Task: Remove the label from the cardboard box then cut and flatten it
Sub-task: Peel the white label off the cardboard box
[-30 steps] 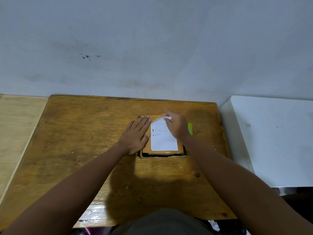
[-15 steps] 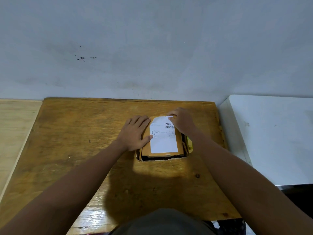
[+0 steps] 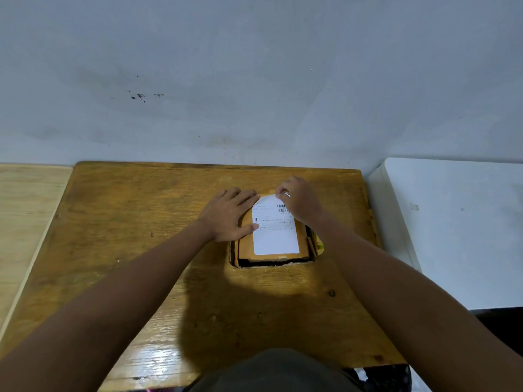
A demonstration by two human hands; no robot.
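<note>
A small brown cardboard box (image 3: 245,244) lies flat in the middle of the wooden table (image 3: 141,250). A white shipping label (image 3: 276,239) with barcodes covers most of its top. My left hand (image 3: 229,215) lies flat on the box's left side, fingers spread, thumb touching the label's left edge. My right hand (image 3: 300,203) is at the label's far right corner, with thumb and fingertips pinched on that corner, which looks slightly lifted. A yellow-green object (image 3: 319,246), mostly hidden, peeks out at the box's right side under my right forearm.
A grey wall rises right behind the table. A white surface (image 3: 452,227) adjoins the table on the right and a pale wooden surface (image 3: 25,210) on the left. My dark-clothed lap shows at the table's near edge.
My right hand has shifted along the label's far edge toward its right corner and pinched it. The left hand stays pressed on the box. The view has shifted slightly.
</note>
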